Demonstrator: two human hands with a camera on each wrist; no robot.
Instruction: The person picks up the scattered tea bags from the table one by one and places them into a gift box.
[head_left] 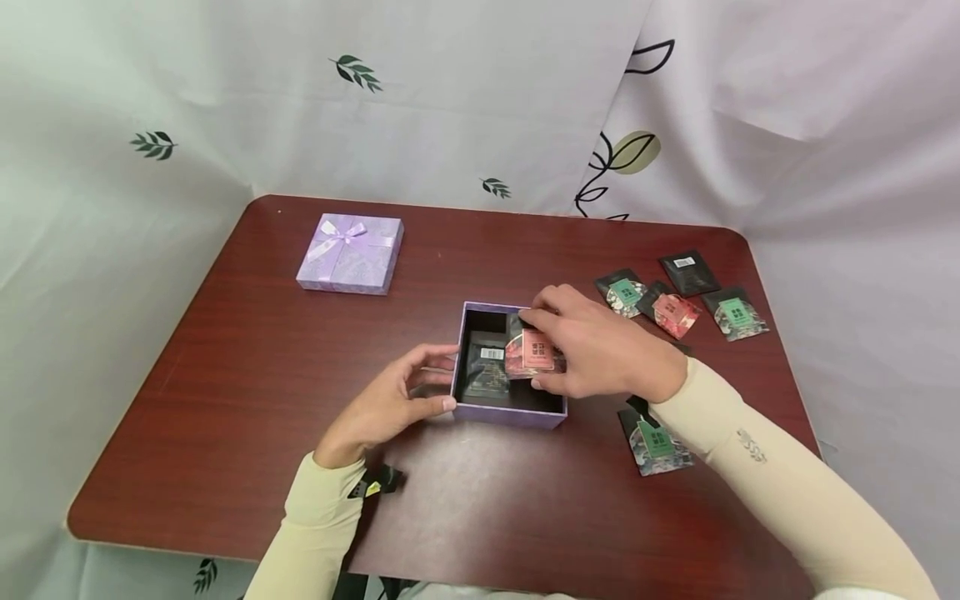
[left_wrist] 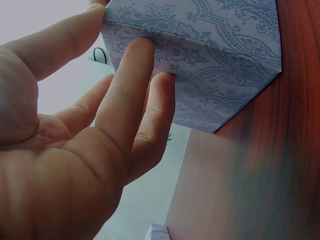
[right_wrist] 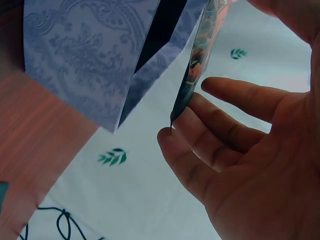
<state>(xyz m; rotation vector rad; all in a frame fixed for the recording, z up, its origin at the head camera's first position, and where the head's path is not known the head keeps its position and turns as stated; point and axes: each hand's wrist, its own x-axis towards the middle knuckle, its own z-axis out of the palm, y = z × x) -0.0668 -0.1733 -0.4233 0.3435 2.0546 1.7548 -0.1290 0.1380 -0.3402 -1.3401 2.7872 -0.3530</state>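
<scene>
An open purple patterned gift box [head_left: 506,414] stands on the table. The fingertips of my left hand [head_left: 390,408] touch its left wall, with the thumb at the near left corner. Over the right half of the box, my right hand [head_left: 600,346] pinches a black sachet with a red label [head_left: 532,354] by its edges. In the right wrist view this sachet [right_wrist: 192,75] appears edge-on between thumb and fingers, beside the box's rim. A black sachet with a white barcode [head_left: 487,371] lies inside the box on the left.
Several sachets lie at the right: a red-labelled one [head_left: 671,312], green-labelled ones [head_left: 735,317] and a barcode-side-up one [head_left: 690,273]. Another green-labelled sachet [head_left: 656,446] sits below the right forearm, partly covered. At the back left is a lilac box lid [head_left: 348,254] with a ribbon bow.
</scene>
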